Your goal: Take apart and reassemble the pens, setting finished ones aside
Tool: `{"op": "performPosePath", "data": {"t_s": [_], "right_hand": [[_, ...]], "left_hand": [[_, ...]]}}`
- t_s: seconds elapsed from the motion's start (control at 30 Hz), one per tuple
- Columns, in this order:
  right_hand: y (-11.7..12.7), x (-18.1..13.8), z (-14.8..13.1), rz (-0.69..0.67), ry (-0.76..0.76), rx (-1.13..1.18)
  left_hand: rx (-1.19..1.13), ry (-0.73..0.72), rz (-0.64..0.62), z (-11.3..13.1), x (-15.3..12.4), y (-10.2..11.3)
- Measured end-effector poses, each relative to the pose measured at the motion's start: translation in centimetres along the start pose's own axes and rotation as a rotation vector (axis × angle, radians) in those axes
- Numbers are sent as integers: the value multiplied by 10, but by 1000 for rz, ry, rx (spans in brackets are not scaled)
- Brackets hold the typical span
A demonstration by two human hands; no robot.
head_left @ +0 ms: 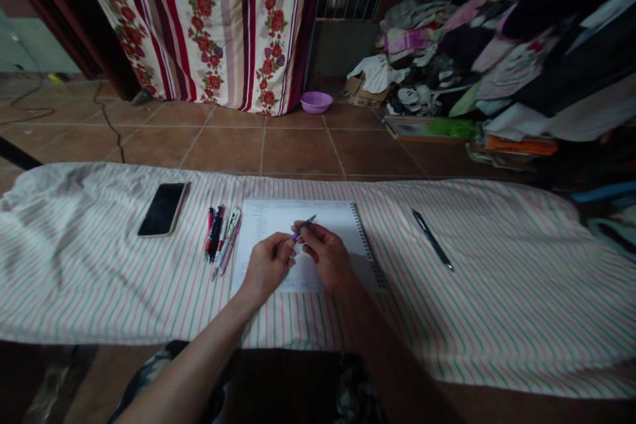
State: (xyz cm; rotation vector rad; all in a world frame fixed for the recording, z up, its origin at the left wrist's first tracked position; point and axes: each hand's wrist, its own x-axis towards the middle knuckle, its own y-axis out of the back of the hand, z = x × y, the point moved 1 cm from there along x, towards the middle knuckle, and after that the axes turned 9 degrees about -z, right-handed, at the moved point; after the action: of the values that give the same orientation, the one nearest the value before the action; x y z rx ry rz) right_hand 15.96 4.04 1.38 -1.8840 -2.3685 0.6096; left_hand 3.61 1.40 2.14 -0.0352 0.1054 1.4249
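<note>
Both hands meet over a spiral notebook [338,209] lying open on a striped cloth. Between them is a purple pen [297,236], tilted with its dark tip pointing up and to the right. My left hand [271,262] pinches the pen's lower end. Closer to the tip, the fingers of my right hand [328,255] grip the same pen. Printed or written lines show faintly on the notebook's left part. Left of the notebook lies a row of several pens [222,242] in red, dark blue, white and pink. A black pen [432,238] rests by itself to the right.
A smartphone [163,210] with a dark screen lies at the left on the striped cloth [507,291]. Beyond it, a pink basin [317,102] stands on the tiled floor by a floral curtain [228,26]. Clothes [517,53] are heaped at the back right.
</note>
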Motion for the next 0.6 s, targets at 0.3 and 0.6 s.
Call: {"op": "performPosePath", "data": {"t_s": [0.3, 0.6], "right_hand": [[-1, 4, 4, 27, 49, -40], [-2, 3, 3, 54, 54, -24]], "left_hand": [[110, -9, 29, -3, -2, 4], [296, -14, 98, -4, -3, 1]]}}
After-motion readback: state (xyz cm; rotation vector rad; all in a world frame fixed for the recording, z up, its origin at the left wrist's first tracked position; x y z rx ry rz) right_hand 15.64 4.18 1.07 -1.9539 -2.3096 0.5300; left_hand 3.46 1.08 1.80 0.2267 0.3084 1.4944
